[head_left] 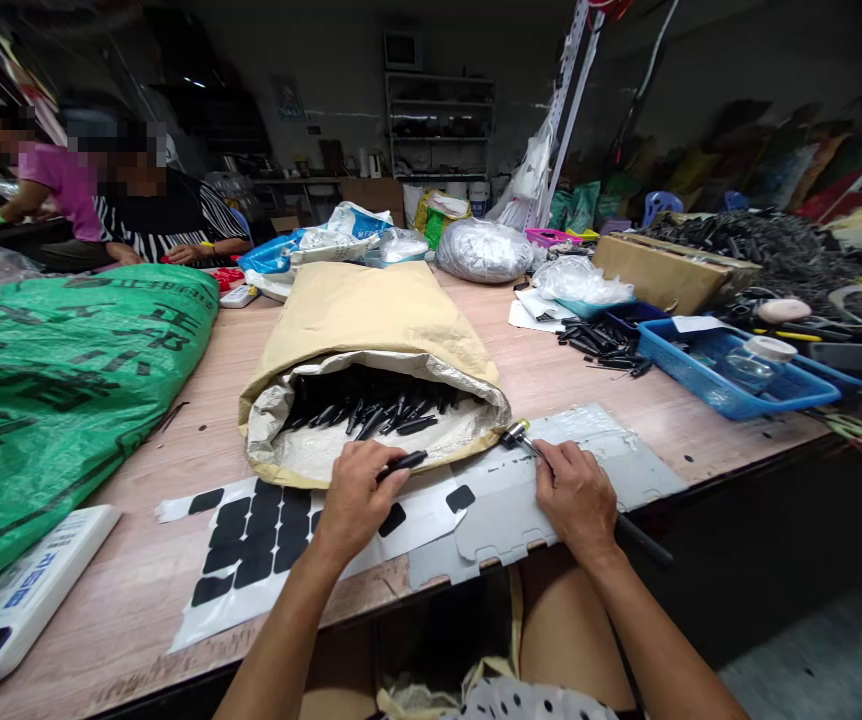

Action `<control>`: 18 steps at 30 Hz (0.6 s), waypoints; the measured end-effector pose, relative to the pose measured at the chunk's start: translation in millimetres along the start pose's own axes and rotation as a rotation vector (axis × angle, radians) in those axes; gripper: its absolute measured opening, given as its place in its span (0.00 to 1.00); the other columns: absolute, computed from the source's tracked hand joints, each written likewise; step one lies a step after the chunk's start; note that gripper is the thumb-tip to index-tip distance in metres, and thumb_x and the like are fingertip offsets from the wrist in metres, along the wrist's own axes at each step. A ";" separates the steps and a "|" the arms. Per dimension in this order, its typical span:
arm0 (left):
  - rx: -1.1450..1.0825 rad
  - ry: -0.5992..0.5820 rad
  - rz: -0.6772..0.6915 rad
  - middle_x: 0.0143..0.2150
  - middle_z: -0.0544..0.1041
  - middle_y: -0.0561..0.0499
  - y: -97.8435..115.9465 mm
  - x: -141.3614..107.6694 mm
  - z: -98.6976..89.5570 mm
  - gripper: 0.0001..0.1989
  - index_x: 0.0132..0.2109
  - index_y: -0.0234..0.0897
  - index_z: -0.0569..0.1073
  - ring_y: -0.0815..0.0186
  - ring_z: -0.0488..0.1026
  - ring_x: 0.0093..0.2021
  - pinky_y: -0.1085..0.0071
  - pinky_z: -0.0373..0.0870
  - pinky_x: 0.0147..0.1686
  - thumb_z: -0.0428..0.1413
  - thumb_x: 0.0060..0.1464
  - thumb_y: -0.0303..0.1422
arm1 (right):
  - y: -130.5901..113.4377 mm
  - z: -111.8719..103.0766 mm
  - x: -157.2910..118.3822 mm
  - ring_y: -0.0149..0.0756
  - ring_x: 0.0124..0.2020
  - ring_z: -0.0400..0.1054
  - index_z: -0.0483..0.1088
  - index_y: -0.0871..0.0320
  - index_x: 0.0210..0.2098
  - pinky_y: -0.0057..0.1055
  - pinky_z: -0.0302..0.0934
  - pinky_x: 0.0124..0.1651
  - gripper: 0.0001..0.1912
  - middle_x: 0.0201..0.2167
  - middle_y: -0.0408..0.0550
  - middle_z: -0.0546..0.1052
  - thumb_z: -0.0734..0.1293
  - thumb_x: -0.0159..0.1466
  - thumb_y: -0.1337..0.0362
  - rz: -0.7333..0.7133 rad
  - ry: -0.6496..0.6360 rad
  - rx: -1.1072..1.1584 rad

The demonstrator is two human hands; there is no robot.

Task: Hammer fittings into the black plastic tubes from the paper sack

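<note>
A slim black piece (405, 463) is pinched in my left hand (358, 497), just in front of the open mouth of a tan paper sack (378, 315). Many similar black pieces (371, 412) lie inside the sack. My right hand (575, 492) is closed round a tool (525, 440) with a metal shaft and a dark head; its black handle (645, 540) sticks out below the hand. Under my hands are a grey sheet (603, 455) and a white sheet (251, 590) bearing black rounded-square stickers (255, 548).
On the left are a green woven sack (63, 390) and a white device (33, 595). At right stand a blue basket (731, 400), loose black pieces (603, 345) and a cardboard box (660, 272). Two people sit across at the back left.
</note>
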State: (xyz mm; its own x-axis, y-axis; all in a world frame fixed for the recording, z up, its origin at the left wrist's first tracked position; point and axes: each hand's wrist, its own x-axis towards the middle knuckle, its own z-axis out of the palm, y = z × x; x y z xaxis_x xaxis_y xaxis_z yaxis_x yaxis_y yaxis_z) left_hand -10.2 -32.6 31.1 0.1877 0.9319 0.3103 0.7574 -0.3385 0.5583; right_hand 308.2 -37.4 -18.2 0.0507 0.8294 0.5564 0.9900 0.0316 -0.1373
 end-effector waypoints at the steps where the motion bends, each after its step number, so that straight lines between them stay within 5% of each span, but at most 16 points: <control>1: -0.059 -0.060 -0.008 0.43 0.79 0.48 5.4 -2.2 7.0 0.09 0.46 0.43 0.78 0.54 0.70 0.50 0.56 0.66 0.52 0.56 0.62 0.36 | 0.1 0.0 0.0 0.40 0.39 0.63 0.75 0.52 0.52 0.35 0.51 0.43 0.15 0.38 0.48 0.75 0.63 0.68 0.66 0.000 -0.001 -0.001; 4: -0.159 -0.153 -0.047 0.45 0.77 0.48 10.5 -10.6 24.6 0.07 0.45 0.43 0.78 0.53 0.68 0.51 0.55 0.66 0.53 0.56 0.61 0.34 | 0.1 -0.4 0.2 0.40 0.39 0.63 0.75 0.52 0.52 0.35 0.51 0.43 0.15 0.38 0.48 0.75 0.63 0.68 0.66 0.000 -0.007 0.003; 7: -0.172 -0.121 -0.042 0.48 0.75 0.47 7.8 -17.9 33.3 0.08 0.46 0.43 0.77 0.53 0.66 0.53 0.54 0.64 0.56 0.56 0.61 0.33 | -0.5 -0.6 -0.1 0.40 0.40 0.64 0.75 0.52 0.52 0.35 0.52 0.43 0.15 0.38 0.47 0.75 0.63 0.69 0.65 0.003 -0.011 0.001; 18: -0.185 -0.073 -0.037 0.41 0.75 0.49 8.5 -19.8 31.0 0.06 0.41 0.41 0.78 0.55 0.68 0.49 0.59 0.66 0.50 0.64 0.53 0.30 | 5.3 -5.4 4.6 0.42 0.43 0.68 0.76 0.54 0.51 0.36 0.59 0.46 0.16 0.39 0.49 0.77 0.62 0.69 0.67 0.045 -0.091 0.194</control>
State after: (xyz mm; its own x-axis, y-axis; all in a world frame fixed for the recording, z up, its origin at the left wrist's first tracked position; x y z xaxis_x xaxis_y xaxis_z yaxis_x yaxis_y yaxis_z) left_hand 11.8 -49.8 5.8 0.2125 0.9487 0.2340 0.6378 -0.3161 0.7024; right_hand 314.4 -36.3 -11.9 0.0738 0.8790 0.4710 0.9426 0.0928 -0.3209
